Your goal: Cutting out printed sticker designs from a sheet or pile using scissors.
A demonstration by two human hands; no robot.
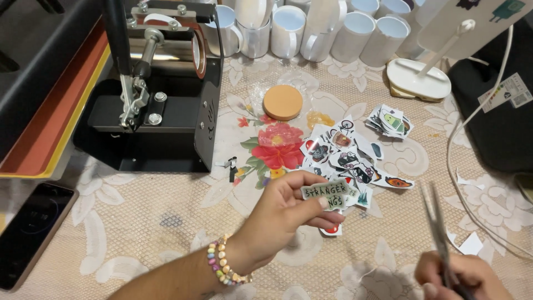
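My left hand [280, 211] pinches 1 cut-out sticker [326, 193] above the sticker pile [350, 158] (thumb on top); my right hand [461, 275] grips shut scissors [436, 222], which could nick it if swung close.

- Right hand [463, 278]: cut off by the lower edge; only knuckles and fingers show.
- Scissors [438, 228]: blades blurred; handles hidden inside the right hand.
- Red sticker [332, 229]: mostly hidden beneath the left hand [283, 214].
- White mugs [333, 28], far beyond both hands: tops cut by the upper edge.
- Phone [30, 233], left of the left hand: screen unreadable.
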